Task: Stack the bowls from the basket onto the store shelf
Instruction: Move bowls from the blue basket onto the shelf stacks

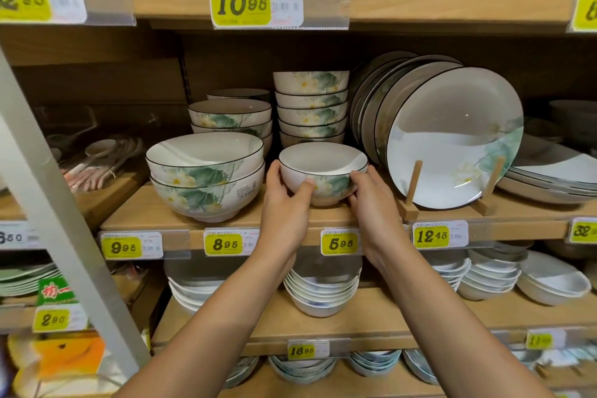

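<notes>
A small white bowl (323, 168) with a green leaf and yellow flower print and a dark rim stands upright near the front of the wooden shelf (155, 216). My left hand (284, 200) grips its left side, thumb on the front wall. My right hand (371, 200) holds its right side, fingertips at the rim. Right behind it rises a stack of several matching small bowls (311, 107). The basket is out of view.
Two large matching bowls (203, 174) are stacked to the left, with medium bowls (231, 118) behind them. Plates (452, 139) lean on a wooden stand to the right. Price tags (339, 243) line the shelf edge. Lower shelves hold white bowls (323, 294). A grey post (64, 220) slants at left.
</notes>
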The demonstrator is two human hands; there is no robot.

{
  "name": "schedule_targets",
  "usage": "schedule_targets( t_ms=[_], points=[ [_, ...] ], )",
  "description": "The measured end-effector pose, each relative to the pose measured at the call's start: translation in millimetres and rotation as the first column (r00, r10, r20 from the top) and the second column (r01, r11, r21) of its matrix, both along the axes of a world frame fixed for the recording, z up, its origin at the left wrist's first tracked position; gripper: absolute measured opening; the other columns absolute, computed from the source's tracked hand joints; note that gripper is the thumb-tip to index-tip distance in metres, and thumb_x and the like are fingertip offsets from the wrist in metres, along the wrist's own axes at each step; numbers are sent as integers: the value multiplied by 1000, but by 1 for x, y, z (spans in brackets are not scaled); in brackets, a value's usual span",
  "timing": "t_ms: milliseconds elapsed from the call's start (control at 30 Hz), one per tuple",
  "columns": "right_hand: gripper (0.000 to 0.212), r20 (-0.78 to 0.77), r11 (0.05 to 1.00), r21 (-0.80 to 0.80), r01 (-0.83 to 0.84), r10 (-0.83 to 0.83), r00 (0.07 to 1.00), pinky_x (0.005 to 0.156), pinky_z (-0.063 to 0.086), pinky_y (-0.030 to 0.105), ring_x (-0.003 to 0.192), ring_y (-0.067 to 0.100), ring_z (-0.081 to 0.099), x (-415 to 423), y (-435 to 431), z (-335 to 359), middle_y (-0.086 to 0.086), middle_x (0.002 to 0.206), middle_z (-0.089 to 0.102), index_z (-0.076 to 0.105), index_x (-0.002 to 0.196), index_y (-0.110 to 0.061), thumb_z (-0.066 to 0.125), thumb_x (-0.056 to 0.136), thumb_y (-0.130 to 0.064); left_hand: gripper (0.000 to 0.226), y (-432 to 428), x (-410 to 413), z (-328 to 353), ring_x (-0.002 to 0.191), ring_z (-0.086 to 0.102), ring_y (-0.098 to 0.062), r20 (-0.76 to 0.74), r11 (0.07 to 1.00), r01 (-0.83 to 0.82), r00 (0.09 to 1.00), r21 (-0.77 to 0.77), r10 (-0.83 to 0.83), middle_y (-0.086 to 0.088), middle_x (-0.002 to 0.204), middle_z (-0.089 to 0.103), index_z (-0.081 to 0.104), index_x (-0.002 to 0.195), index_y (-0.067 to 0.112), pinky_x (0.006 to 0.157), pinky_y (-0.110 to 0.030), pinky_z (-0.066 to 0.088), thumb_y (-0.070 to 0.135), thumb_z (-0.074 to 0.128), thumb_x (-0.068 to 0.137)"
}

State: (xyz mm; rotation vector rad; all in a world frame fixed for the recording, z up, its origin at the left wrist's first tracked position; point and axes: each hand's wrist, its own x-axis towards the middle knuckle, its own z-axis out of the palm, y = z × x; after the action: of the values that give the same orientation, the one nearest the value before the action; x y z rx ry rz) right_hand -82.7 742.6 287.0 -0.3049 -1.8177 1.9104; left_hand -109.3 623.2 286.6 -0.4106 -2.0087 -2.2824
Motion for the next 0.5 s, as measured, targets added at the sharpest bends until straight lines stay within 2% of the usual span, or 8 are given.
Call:
schedule_targets(
  t_ms=[67, 167, 233, 300, 333, 433, 500],
  points=[
    [59, 12, 1000, -1, 18, -18, 1000, 110, 39, 42, 128, 15, 49, -2, 0, 1, -2, 142, 52, 41, 145, -24, 45, 87, -32, 72, -1, 1, 2, 134, 42, -13, 5, 1000, 3, 1000, -19, -3, 0, 151, 40, 18, 152, 22, 113, -40, 35, 20, 59, 93],
    [58, 34, 999, 9, 51, -52, 998, 114, 35, 42, 134, 15, 43, 2, -2, 1, 0, 148, 46, 38, 147, -20, 45, 90, -31, 73, -7, 8, 3, 138, 37, -12, 30, 999, 27, 999, -38, -26, 0, 154, 35, 17, 153, 23, 115, -37, 33, 24, 59, 94],
    [58, 19, 997, -2, 80, -80, 997, 115, 33, 40, 135, 12, 42, 11, -5, 0, 0, 149, 44, 38, 147, -19, 46, 91, -33, 69, -13, 19, 3, 138, 34, -7, 37, 999, 51, 998, -17, -51, 2, 154, 33, 19, 152, 22, 108, -23, 34, 22, 58, 94],
    [51, -33, 993, -41, 110, -111, 993, 111, 37, 36, 128, 11, 49, 25, -11, -3, 0, 143, 51, 43, 144, -19, 45, 94, -30, 58, -22, 34, 4, 132, 36, 0, 37, 995, 94, 995, 43, -96, 9, 145, 40, 30, 147, 26, 93, -7, 37, 17, 55, 95],
    [44, -62, 989, -75, 124, -129, 990, 108, 41, 34, 125, 11, 52, 33, -14, -4, 0, 139, 55, 48, 140, -20, 45, 96, -28, 51, -27, 42, 3, 129, 39, 2, 36, 991, 117, 992, 67, -120, 13, 139, 44, 36, 141, 31, 91, -6, 38, 16, 54, 96],
    [22, -148, 967, -192, 168, -197, 969, 98, 50, 30, 115, 11, 62, 57, -23, -8, -2, 122, 67, 64, 109, -28, 45, 100, -20, 30, -47, 62, 2, 122, 53, 0, 47, 985, 153, 987, 80, -157, 15, 128, 57, 53, 122, 34, 105, -24, 41, 18, 52, 97],
    [25, -159, 955, -242, 175, -217, 963, 93, 53, 30, 107, 11, 67, 74, -25, -10, -1, 108, 73, 68, 101, -24, 44, 99, -15, 23, -59, 74, 5, 111, 63, -4, 49, 982, 153, 986, 111, -159, 8, 116, 69, 62, 112, 28, 100, -27, 48, 16, 49, 98]
  ],
)
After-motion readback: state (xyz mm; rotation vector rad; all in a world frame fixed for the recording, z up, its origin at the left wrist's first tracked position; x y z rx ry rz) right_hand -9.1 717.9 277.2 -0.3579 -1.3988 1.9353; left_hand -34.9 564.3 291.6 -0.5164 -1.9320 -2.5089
